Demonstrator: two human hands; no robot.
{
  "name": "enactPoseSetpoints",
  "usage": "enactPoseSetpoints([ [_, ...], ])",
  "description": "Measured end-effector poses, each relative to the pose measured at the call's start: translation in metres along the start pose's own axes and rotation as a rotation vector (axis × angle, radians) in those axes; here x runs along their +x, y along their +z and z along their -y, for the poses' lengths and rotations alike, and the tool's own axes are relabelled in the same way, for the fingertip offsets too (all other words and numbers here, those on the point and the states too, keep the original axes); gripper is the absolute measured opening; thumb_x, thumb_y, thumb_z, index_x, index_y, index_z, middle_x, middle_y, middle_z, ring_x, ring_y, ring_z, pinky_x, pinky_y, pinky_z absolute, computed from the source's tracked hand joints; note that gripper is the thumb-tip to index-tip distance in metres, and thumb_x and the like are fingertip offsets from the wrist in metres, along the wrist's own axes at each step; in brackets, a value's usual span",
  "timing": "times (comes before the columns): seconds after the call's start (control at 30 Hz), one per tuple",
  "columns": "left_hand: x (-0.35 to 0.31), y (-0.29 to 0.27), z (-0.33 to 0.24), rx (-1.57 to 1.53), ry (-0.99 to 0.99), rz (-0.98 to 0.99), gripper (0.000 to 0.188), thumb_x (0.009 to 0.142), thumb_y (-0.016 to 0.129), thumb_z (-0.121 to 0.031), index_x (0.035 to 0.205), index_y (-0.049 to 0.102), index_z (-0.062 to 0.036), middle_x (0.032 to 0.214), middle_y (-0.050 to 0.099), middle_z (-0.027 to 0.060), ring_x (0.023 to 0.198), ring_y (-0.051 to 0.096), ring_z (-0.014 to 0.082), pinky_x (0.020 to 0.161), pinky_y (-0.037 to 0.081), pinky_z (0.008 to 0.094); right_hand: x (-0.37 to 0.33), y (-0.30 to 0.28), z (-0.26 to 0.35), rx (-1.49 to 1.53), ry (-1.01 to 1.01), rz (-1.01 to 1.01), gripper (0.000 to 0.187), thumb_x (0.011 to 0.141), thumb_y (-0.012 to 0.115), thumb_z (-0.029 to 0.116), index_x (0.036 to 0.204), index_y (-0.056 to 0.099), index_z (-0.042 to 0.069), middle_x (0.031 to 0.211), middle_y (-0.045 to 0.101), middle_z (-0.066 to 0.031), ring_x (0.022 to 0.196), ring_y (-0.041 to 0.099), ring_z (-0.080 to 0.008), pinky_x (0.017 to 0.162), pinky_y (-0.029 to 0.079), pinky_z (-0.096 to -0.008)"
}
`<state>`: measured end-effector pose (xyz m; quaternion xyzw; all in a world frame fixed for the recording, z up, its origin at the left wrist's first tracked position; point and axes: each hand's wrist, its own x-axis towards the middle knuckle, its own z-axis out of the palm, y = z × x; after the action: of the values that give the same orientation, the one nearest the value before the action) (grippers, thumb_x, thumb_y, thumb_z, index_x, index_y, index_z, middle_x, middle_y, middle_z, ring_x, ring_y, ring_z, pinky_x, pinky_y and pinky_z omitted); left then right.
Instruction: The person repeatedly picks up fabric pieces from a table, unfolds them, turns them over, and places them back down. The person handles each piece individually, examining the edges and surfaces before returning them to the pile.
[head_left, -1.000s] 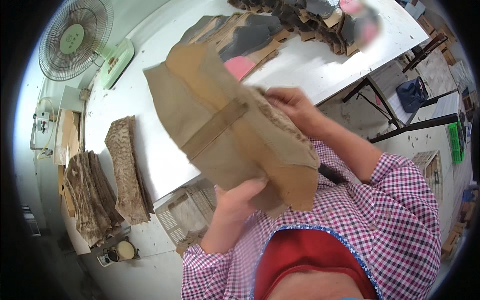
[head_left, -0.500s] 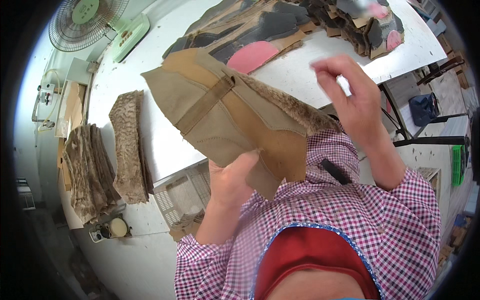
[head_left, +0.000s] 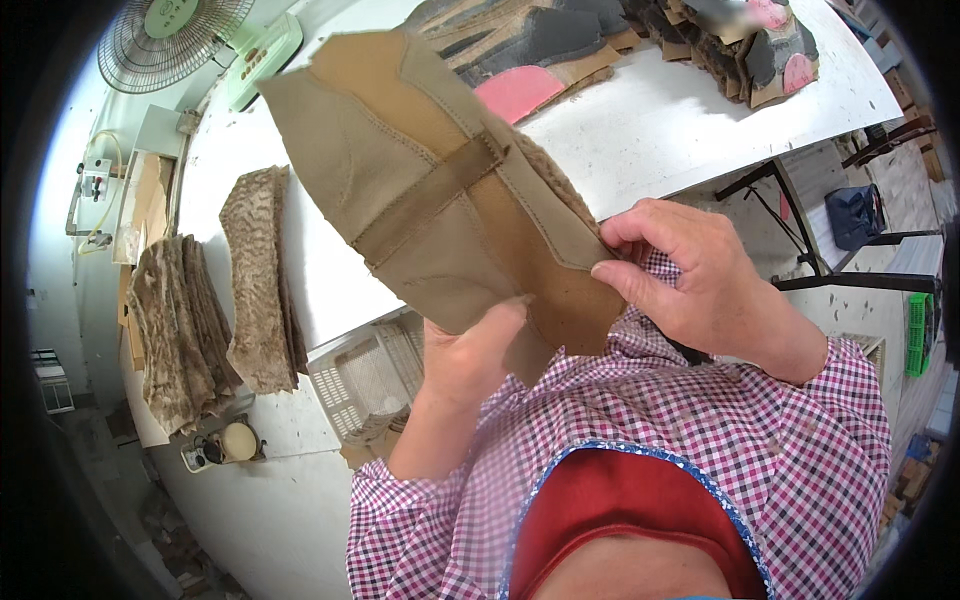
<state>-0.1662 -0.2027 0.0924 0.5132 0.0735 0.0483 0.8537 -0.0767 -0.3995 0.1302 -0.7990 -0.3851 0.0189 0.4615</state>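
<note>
Held up before me is a stitched boot upper, olive-tan panels on a tan ground with a darker strap across it and brown fur on its underside. My left hand is closed on its lower edge, thumb on the face and fingers hidden behind. My right hand pinches its right edge between thumb and curled fingers. Part of the fur shows along that right edge. The piece hangs tilted above the near edge of the white table.
Two stacks of brown fur pieces, one at the far left and another beside it, lie on the table. Dark and pink-patched pieces are piled at the back. A fan stands back left; a plastic basket sits below the table edge.
My right hand has come down and left from the air onto the upper's right edge and now pinches it. The upper has tilted, its far end rising; the left hand keeps its hold.
</note>
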Motion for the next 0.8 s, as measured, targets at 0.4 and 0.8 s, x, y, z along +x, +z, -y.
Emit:
enactPoseSetpoints([
  [0.4,0.007,0.013,0.001,0.023,0.059,-0.116,0.033,0.085,0.067,-0.001,0.116,0.058,0.0014,0.11,0.063,0.0091,0.098,0.06,0.017,0.086,0.05,0.031,-0.009,0.013,-0.008,0.233,0.142,-0.032,0.011,0.085,0.068,0.007,0.089,0.061,-0.001,0.07,0.062,-0.0101,0.057,0.058,-0.0162,0.052,0.045,-0.0283],
  [0.8,0.005,0.019,0.002,0.213,0.128,-0.168,0.024,0.085,0.07,-0.004,0.106,0.061,0.0018,0.092,0.065,0.0056,0.076,0.06,0.0127,0.064,0.049,0.0259,0.011,0.015,-0.003,-0.031,-0.19,-0.191,0.014,0.076,0.072,0.003,0.084,0.062,-0.001,0.07,0.057,-0.0101,0.06,0.056,-0.0228,0.051,0.044,-0.031],
])
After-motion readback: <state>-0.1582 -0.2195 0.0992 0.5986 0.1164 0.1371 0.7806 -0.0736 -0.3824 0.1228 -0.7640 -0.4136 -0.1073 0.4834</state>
